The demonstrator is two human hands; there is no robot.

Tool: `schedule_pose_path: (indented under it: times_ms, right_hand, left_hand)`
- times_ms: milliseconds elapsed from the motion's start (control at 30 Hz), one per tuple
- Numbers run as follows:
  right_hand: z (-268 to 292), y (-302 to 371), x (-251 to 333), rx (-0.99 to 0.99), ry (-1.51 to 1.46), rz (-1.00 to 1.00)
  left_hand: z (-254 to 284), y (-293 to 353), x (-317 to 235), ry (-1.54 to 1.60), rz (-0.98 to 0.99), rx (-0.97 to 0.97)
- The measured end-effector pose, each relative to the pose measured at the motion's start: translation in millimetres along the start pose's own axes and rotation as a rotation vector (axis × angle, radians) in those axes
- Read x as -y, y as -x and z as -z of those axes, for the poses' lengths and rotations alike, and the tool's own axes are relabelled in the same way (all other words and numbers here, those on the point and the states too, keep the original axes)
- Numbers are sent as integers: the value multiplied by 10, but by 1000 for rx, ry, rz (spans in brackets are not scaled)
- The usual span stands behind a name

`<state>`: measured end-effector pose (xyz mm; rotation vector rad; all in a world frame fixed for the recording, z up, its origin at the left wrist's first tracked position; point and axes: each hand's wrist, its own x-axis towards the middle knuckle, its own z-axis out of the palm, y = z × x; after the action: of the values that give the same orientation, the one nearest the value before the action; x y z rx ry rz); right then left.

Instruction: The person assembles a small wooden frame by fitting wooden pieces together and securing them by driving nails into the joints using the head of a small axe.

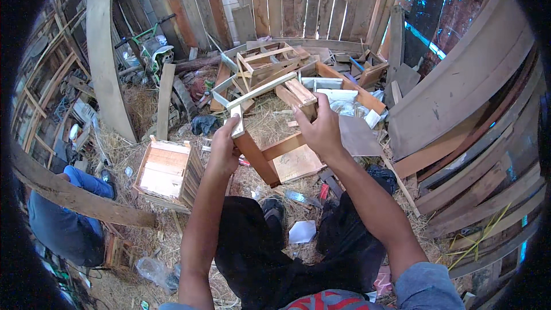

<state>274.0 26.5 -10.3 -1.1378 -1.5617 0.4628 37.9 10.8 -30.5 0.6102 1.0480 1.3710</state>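
Small wooden frame is being held up mid-assembly, left hand & right hand both clamped on it; prob the pale top slat needs squaring next.

floor: straw-strewn ground | on it: slatted wooden crate, loose boards, dark cloth

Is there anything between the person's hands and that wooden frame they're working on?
Nothing visible. The left hand grips the wooden frame at the near end of its pale top strip, and the right hand clasps a reddish leg on the other side. Both hands touch the wood directly, above the straw-covered ground.
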Motion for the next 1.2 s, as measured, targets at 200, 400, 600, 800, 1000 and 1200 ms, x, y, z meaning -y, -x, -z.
schedule_pose_path:
  times_ms: [200,400,600,800,1000,1200]
  right_hand:
    - [-46,-4,-29,4,-84,45]
    - [-100,-22,-143,-85,-71,99]
    - [-55,-13,-22,-52,-184,47]
    - [158,-144,-140,274,-264,-206]
    - [84,-233,-401,507,-754,-708]
    - [-40,-352,-759,327,-731,-917]
  left_hand:
    - [12,15,-2,-11,17,-2]
    - [-36,31,9,-87,-7,-28]
    - [-34,22,7,-65,42,-31]
    - [-13,-153,-150,-150,-4,-36]
    - [150,-643,-307,-628,-235,101]
    - [-49,-717,-151,-1091,-931,-253]
